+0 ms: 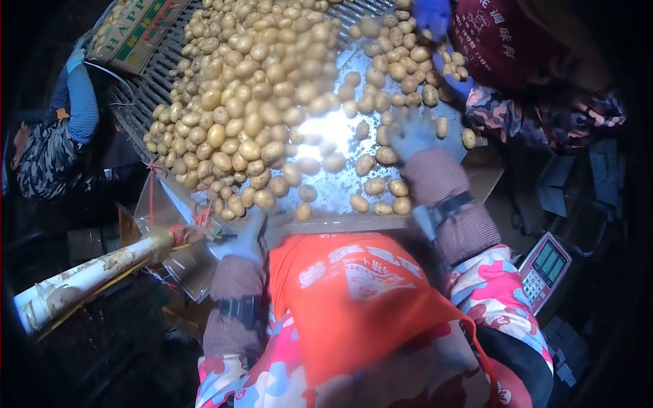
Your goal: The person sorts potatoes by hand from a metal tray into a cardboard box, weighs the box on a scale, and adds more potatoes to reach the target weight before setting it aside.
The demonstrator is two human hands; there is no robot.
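Note:
Many potatoes (248,98) lie heaped on a metal sorting table (333,173), and several loose ones are spread over its shiny surface. My right hand (413,134), in a pale blue glove, reaches over the table's right side among loose potatoes. Its fingers look spread, though motion blurs them, and I see nothing held. At the table's front edge is my left hand (250,236), in a grey-blue glove, its fingers stretched toward the nearest potatoes and its thumb apart. Whether the fingertips touch a potato cannot be made out.
Across on the right, a co-worker's purple-gloved hands (457,83) hold several potatoes. Another person's striped sleeve (81,102) is at left, beside a cardboard box (139,37). A white pipe (92,275) juts out at lower left. A scale display (546,267) stands at right.

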